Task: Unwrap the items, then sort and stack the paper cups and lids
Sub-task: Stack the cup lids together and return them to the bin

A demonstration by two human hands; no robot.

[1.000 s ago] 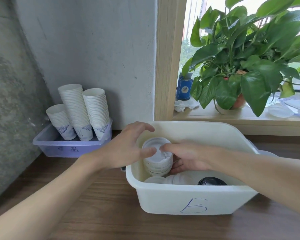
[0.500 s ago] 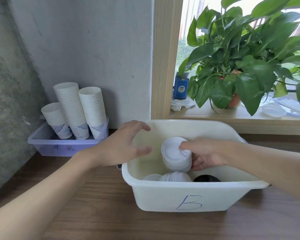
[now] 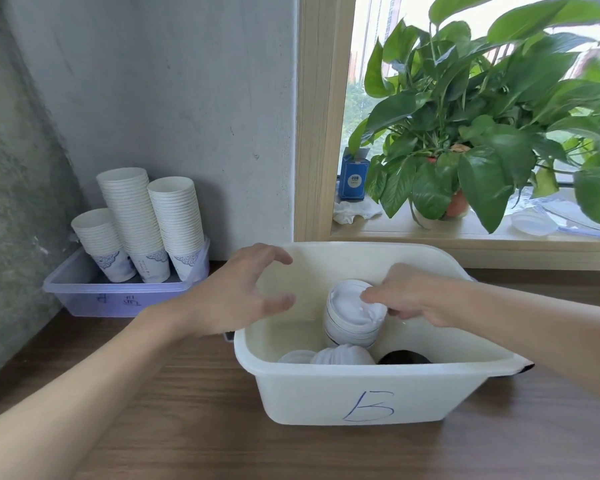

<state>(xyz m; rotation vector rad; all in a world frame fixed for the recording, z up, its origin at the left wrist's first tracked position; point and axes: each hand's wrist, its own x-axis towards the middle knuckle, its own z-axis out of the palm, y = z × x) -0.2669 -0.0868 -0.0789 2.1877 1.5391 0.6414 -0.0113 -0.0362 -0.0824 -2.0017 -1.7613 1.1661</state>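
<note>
Stack of lids (image 3: 352,317) stands near upright at the middle of the white bin (image 3: 361,393), tops up, with free room toward the left and far walls. Right hand (image 3: 416,296) grips its top. Left hand (image 3: 236,296) is spread over the left rim, holding nothing; a second ago it touched the stack.
</note>
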